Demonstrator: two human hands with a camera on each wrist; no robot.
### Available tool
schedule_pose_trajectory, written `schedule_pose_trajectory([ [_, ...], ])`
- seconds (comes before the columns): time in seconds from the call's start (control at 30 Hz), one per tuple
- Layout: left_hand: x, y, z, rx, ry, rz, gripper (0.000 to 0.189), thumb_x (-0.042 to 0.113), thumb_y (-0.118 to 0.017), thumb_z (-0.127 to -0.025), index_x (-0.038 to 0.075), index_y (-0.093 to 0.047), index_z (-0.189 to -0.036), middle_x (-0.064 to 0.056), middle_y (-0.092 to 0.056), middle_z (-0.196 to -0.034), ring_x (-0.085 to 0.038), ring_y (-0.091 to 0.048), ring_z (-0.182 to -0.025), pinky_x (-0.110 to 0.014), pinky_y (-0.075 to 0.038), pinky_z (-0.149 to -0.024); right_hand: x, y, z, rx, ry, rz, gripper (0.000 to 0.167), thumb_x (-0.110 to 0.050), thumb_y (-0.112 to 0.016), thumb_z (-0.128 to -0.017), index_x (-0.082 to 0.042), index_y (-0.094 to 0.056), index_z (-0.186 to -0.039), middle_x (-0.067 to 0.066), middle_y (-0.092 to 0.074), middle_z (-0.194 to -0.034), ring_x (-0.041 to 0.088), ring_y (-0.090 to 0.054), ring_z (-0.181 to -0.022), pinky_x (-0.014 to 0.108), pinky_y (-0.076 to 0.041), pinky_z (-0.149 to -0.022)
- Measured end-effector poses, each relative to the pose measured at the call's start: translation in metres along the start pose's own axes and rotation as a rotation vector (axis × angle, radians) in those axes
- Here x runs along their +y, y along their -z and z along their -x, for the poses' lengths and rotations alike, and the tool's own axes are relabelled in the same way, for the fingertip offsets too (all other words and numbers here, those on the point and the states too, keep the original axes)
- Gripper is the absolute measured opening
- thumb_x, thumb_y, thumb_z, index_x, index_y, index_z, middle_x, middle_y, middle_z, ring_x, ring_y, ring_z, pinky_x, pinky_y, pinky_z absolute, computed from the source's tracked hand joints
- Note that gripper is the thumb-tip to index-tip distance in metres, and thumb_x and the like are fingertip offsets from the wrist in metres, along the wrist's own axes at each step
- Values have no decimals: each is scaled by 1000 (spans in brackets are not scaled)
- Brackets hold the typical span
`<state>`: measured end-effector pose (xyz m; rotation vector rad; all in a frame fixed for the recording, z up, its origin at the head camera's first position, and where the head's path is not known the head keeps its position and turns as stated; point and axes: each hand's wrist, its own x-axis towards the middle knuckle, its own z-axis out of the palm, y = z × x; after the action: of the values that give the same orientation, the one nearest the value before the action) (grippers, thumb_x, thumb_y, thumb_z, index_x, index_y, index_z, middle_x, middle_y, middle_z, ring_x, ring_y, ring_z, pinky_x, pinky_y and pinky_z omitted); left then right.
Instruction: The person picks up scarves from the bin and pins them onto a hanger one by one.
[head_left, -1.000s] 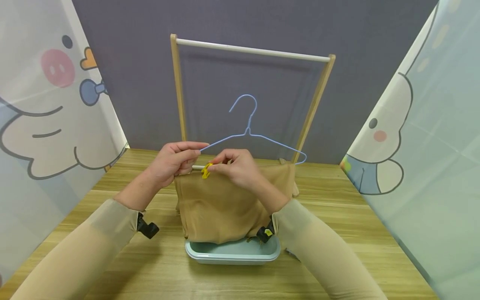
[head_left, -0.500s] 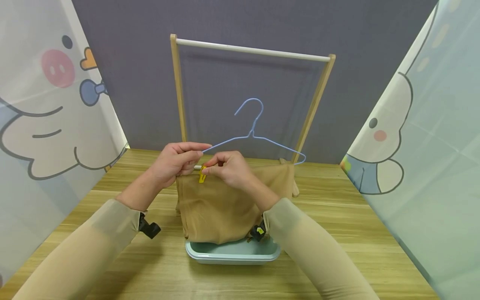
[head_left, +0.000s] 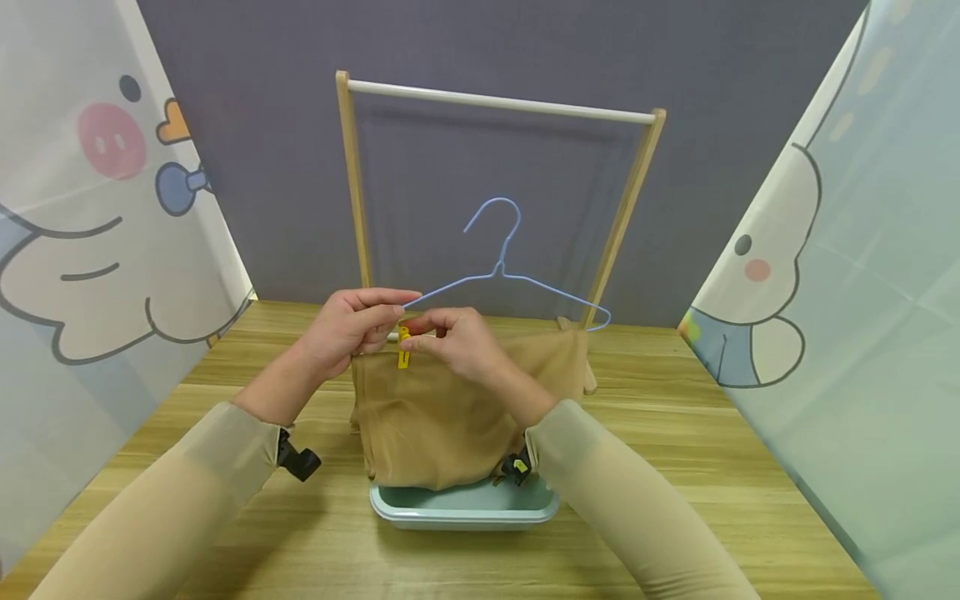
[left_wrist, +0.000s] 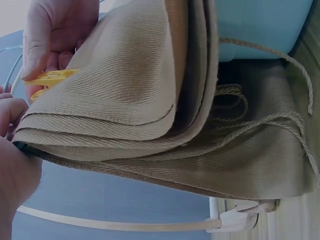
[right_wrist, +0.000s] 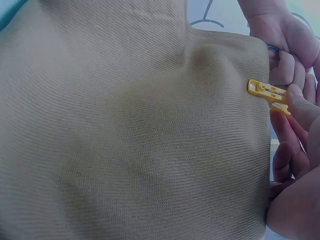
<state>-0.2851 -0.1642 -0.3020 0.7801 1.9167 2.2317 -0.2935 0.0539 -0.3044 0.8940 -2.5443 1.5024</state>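
A brown folded cloth (head_left: 450, 425) hangs over the lower bar of a blue wire hanger (head_left: 555, 290); its layers (left_wrist: 110, 80) show in the left wrist view, with twisted cords (left_wrist: 285, 117) beneath. My left hand (head_left: 352, 329) pinches the hanger's left end beside the cloth's top corner. With thumb and fingers, my right hand (head_left: 465, 342) holds a yellow clothespin (head_left: 403, 358) by its handle end. In the right wrist view the clothespin (right_wrist: 265, 89) overlaps the cloth's edge, its tip lying over the fabric. The hanger's hook points up and is free of the rod.
Behind the hanger stands a wooden clothes rack with a white top rod (head_left: 495, 102). A pale green tub (head_left: 465, 518) sits on the wood-grain table (head_left: 300, 533) under the cloth. Cartoon-printed panels flank both sides, and a grey panel (head_left: 487, 50) closes the back.
My right hand has moved slightly left with the clothespin, which now stands upright at the cloth's top edge near my left hand. The hanger's hook has shifted slightly right and lower.
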Motion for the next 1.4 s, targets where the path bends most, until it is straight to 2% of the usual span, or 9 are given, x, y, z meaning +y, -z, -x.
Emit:
schedule_pose_trajectory([
  [0.27,0,1,0,13,8,-4,41,0,-56,-108,26,-85,-120,10,-38,-55,-17,-15,-53,-33,-10,-51,-1,6,5,-8,8,-9,40,-22,-90,-93,-11,-81,-130,7,-84,-115,10,-57,-79,20,-43,-63],
  [0.5,1,3,2,27,10,-11,41,1,-56,-109,28,-86,-118,10,-41,-59,-9,-25,-49,-33,-11,-51,-2,33,30,13,31,-10,31,-19,-88,-95,-11,-83,-125,10,-83,-113,12,-60,-80,22,-45,-62],
  [0.7,3,4,3,24,2,11,42,-1,-55,-109,26,-85,-119,10,-42,-63,-11,-23,-52,-34,-9,-52,11,72,66,38,4,4,30,-15,-88,-94,-10,-83,-123,6,-82,-108,12,-60,-79,20,-45,-67],
  [0.83,5,6,4,17,-11,13,41,-1,-56,-109,25,-85,-120,10,-41,-63,-14,-19,-53,-35,-8,-52,25,101,93,53,-12,61,30,-17,-87,-95,-9,-82,-124,3,-81,-106,13,-59,-79,22,-45,-66],
  [0.97,5,8,5,7,-28,22,40,-2,-55,-109,23,-85,-121,9,-40,-62,-17,-17,-54,-36,-7,-52,39,125,124,69,-80,114,27,-21,-86,-97,-14,-83,-122,-2,-78,-101,12,-58,-78,23,-47,-65],
  [1.1,5,11,6,-6,-50,33,43,-3,-54,-109,23,-85,-121,8,-39,-62,-18,-16,-54,-36,-6,-52,56,142,157,71,-119,114,21,-17,-83,-99,-10,-83,-120,0,-81,-105,11,-59,-78,24,-51,-66],
  [1.23,4,12,7,-22,-68,50,45,-5,-53,-109,23,-85,-121,7,-39,-62,-19,-15,-54,-36,-5,-51,75,150,187,19,-189,112,21,-20,-81,-101,-12,-83,-120,2,-82,-107,10,-60,-80,25,-52,-67],
  [1.4,4,11,7,-24,-64,54,44,-5,-53,-109,23,-85,-121,8,-40,-62,-18,-15,-54,-36,-5,-51,103,153,214,-118,-231,113,24,-21,-81,-101,-10,-82,-122,3,-79,-105,7,-61,-84,25,-53,-69],
])
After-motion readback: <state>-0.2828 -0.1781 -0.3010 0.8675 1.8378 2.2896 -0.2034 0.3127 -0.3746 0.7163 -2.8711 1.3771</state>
